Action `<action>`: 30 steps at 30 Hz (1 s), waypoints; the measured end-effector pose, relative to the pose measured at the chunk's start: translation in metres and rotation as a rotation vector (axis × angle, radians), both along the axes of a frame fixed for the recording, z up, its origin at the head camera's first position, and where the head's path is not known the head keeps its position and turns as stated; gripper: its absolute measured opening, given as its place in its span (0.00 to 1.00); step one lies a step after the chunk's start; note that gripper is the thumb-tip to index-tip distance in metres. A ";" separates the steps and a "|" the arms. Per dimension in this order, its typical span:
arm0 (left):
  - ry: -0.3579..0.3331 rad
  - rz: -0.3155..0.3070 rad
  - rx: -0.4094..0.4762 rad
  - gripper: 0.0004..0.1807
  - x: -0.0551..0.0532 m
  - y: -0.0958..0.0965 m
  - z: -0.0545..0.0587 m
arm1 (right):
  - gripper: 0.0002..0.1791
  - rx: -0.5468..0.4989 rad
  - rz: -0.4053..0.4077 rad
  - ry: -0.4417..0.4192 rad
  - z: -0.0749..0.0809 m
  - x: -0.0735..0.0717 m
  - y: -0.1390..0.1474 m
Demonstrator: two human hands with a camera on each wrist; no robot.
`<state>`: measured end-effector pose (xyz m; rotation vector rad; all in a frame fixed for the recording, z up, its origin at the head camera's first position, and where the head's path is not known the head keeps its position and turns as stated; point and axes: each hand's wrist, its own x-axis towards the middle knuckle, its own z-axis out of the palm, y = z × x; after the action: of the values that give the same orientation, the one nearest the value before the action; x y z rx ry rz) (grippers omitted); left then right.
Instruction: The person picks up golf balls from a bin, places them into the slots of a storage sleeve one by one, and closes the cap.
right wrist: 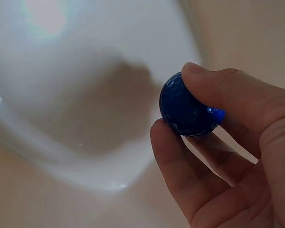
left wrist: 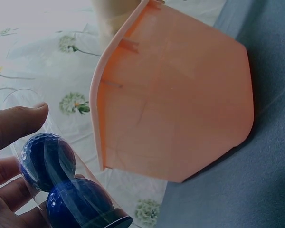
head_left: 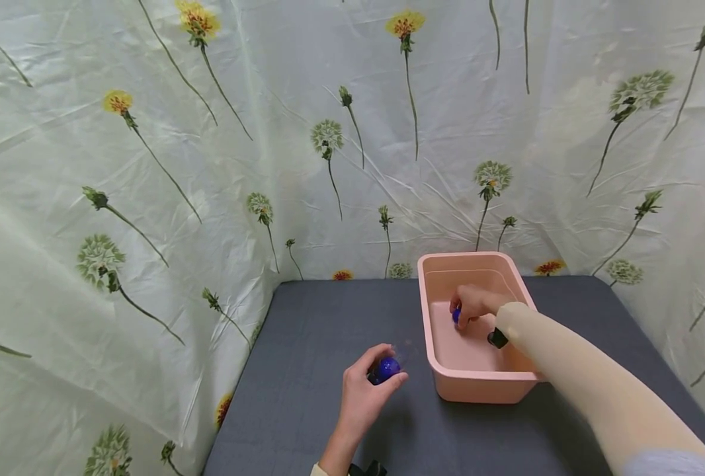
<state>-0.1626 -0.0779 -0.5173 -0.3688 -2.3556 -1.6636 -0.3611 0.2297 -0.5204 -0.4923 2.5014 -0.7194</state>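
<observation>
Apparently for steadiness, your left hand curls round a clear tube of two balls. Your right hand pinches another ball inside the tub at right.

the grey table bears a pink bin.
</observation>
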 end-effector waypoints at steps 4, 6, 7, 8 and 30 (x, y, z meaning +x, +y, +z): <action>-0.001 0.000 0.006 0.25 -0.001 0.002 -0.001 | 0.19 -0.001 0.045 0.037 0.013 0.003 0.000; 0.000 -0.001 0.007 0.25 0.000 0.002 -0.001 | 0.20 -0.014 0.062 0.040 0.018 0.005 0.000; 0.001 -0.002 0.008 0.26 0.000 0.002 -0.001 | 0.20 -0.025 0.066 0.037 0.021 0.006 0.000; 0.000 -0.004 0.008 0.26 0.001 0.003 -0.001 | 0.19 -0.033 0.072 0.033 0.024 0.008 0.000; -0.020 -0.001 -0.005 0.26 0.005 0.005 0.003 | 0.20 -0.201 0.050 0.258 0.080 0.058 0.002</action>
<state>-0.1576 -0.0731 -0.5140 -0.3563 -2.3745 -1.6706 -0.3035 0.2320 -0.4408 -0.7595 2.6539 -0.9467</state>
